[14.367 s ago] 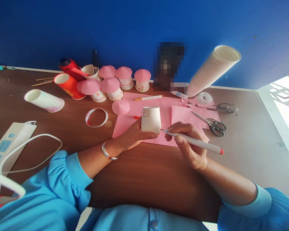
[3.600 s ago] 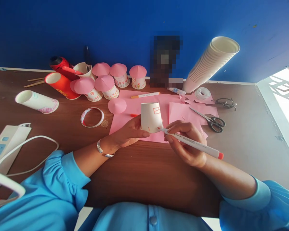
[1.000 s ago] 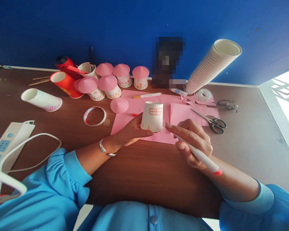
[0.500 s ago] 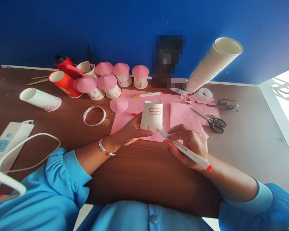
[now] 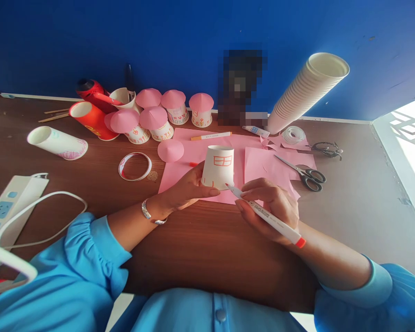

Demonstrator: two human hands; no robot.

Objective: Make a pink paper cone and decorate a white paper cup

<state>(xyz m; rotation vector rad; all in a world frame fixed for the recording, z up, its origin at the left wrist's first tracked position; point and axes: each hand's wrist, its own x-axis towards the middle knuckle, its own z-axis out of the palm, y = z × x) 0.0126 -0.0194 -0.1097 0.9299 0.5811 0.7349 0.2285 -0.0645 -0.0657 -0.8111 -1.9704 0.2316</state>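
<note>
My left hand grips an upside-down white paper cup with a red window drawn on its side, holding it above the pink paper sheets. My right hand pinches a white marker with a red end cap. The marker's tip touches the cup's lower rim on the right side. A loose pink paper cone lies on the table just left of the cup.
Several finished cups with pink cone roofs stand at the back by the blue wall. A leaning stack of paper cups, scissors, tape rolls, a red cup, a lying white cup and a power strip surround them.
A second ago my right hand was drawn back with the marker off the cup. It has since brought the tip to the cup's lower rim; over the longer span my left hand turned the cup.
</note>
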